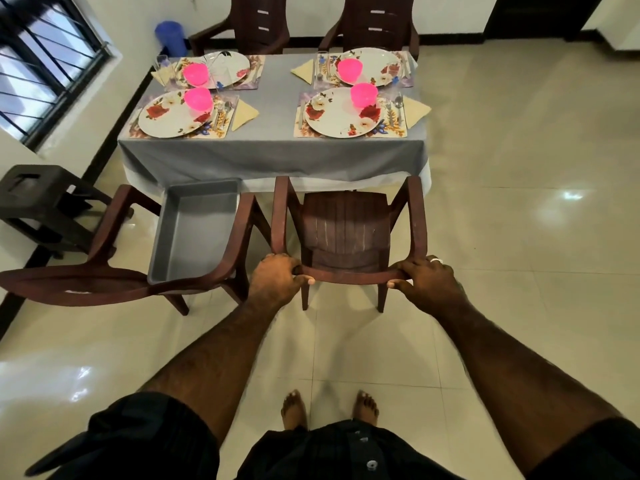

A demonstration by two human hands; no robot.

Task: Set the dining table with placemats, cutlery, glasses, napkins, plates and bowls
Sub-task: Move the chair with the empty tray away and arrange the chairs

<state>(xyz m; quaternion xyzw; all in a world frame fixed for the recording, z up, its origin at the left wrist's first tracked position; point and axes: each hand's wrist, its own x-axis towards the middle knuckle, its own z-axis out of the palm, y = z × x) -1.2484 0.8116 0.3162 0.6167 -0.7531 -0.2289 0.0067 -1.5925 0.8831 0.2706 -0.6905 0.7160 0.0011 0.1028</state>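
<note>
A dining table (270,150) under a grey cloth carries several place settings. Each has a floral placemat (394,131), a floral plate (332,117), a pink bowl (363,94), cutlery (393,110) and a folded yellow napkin (415,110). Clear glasses (162,64) stand at the far settings. In front of the table is a brown plastic chair (346,223). My left hand (280,275) grips the left end of its backrest top. My right hand (427,277) grips the right end.
A second brown chair (114,282) at the left holds an empty grey tray (194,230). Two more chairs (256,22) stand behind the table. A dark stool (38,199) is by the left wall under a barred window. A blue bin (169,36) stands in the far corner.
</note>
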